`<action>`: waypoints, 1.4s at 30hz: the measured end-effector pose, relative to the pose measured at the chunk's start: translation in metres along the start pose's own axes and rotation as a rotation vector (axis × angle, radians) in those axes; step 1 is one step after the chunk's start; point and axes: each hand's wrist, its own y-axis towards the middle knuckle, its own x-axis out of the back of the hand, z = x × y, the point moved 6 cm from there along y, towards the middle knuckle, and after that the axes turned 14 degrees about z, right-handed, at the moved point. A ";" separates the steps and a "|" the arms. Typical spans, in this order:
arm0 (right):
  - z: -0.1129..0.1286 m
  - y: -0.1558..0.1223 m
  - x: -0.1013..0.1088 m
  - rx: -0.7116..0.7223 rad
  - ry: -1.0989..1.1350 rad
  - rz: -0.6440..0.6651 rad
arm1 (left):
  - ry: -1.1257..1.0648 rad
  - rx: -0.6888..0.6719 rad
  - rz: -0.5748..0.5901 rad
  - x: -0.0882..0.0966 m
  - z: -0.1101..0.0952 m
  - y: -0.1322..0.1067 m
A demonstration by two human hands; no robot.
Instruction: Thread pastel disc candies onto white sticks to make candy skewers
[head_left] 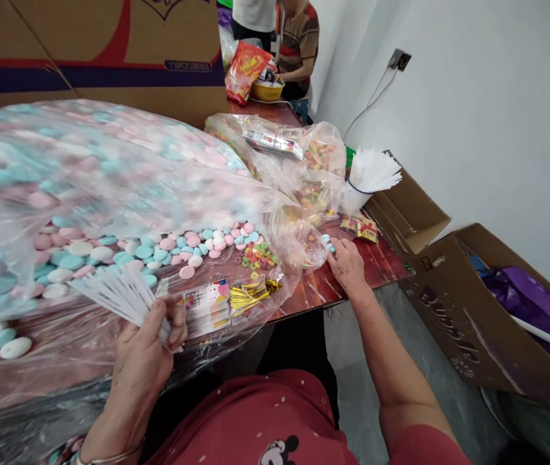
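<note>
My left hand [152,339] is closed round a fanned bundle of thin white strips [122,290] at the table's near edge. Beyond it, pink, blue and white round candies [146,250] spill from a big clear plastic bag [159,174]. My right hand [347,265] is at the right of the table, fingers pinched on small blue and white pieces [327,243] that look like candies. Between my hands lie printed white packets [204,303], gold twist ties [250,296] and small coloured ring candies [258,256].
A white cup [354,197] full of white strips stands at the table's right, near gold-and-red packets [359,227]. Another clear bag [321,158] holds ring candies. Cardboard boxes [449,310] stand on the right; a large carton [159,58] rises behind. Two people are at the far end.
</note>
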 end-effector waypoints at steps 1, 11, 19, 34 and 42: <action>0.001 0.002 -0.003 0.010 -0.024 0.006 | -0.011 -0.004 0.004 0.001 0.000 0.001; 0.009 -0.020 0.052 0.170 0.176 -0.487 | -0.094 -0.005 0.034 0.000 0.001 0.001; 0.034 0.025 0.050 0.219 -0.004 -0.260 | -0.129 -0.002 0.073 0.000 -0.002 0.000; -0.002 0.054 0.038 0.129 0.703 -0.099 | -0.043 0.018 0.031 0.010 0.006 -0.003; 0.019 0.028 0.046 0.193 1.431 0.052 | -0.032 0.034 0.029 0.008 0.006 -0.004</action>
